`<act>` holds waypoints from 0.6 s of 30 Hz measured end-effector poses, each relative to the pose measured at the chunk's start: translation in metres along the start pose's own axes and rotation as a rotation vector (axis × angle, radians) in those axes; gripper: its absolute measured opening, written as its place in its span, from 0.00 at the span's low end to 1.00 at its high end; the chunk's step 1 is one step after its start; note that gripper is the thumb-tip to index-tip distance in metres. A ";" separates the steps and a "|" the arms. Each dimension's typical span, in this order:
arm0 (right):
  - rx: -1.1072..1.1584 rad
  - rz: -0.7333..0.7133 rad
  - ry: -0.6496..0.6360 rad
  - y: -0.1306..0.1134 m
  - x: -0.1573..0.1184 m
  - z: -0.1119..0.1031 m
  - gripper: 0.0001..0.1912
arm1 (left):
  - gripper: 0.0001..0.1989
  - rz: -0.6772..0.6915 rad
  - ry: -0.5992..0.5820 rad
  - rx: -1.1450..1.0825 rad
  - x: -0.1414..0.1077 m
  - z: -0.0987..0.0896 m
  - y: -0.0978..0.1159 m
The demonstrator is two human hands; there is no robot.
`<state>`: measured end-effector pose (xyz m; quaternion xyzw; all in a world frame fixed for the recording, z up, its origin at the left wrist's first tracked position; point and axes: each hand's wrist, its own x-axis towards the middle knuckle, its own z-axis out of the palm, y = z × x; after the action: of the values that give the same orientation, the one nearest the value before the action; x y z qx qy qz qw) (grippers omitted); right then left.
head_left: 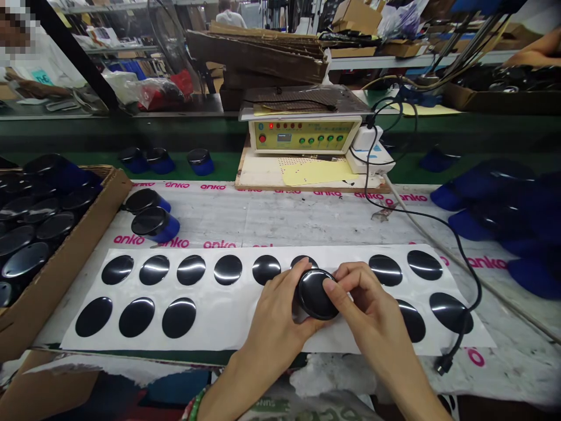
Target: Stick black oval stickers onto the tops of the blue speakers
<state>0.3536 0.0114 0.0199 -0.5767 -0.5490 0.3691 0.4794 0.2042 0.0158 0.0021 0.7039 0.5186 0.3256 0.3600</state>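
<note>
A round, glossy black-topped part [316,295] is held up over the white sticker sheet [232,333]. My left hand [280,310] wraps its side, fingers closed round the rim. On its upper right edge, the thumb of my right hand [362,295] presses down, with the other fingers curled beside it. Whether a thin disc lies between that thumb and the top, I cannot make out. Below, the sheet bears rows of black round stickers [228,269], with bare spots in the front row. My hands hide part of the sheet's middle.
At left stands a cardboard box [65,257] of black round parts. Blue-sided parts [155,224] stand behind the sheet; more blue pieces [495,199] are heaped at right. A control box [302,135] sits at the back. A black cable [468,251] crosses the sheet's right end.
</note>
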 end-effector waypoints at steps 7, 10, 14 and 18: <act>-0.166 -0.124 0.038 0.000 -0.004 0.001 0.10 | 0.42 0.001 0.002 0.013 -0.002 -0.001 -0.001; -0.400 -0.286 0.059 -0.005 -0.005 0.004 0.08 | 0.44 0.052 -0.019 0.052 0.001 -0.001 -0.002; -0.749 -0.452 0.050 -0.010 0.004 -0.001 0.09 | 0.45 0.194 -0.053 0.202 0.000 0.000 0.000; -0.803 -0.208 0.200 -0.001 0.013 -0.046 0.16 | 0.35 0.270 -0.120 0.409 -0.007 -0.008 0.008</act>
<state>0.3992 0.0176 0.0344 -0.6921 -0.6553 0.0177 0.3022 0.2000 0.0089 0.0120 0.8430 0.4528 0.2167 0.1933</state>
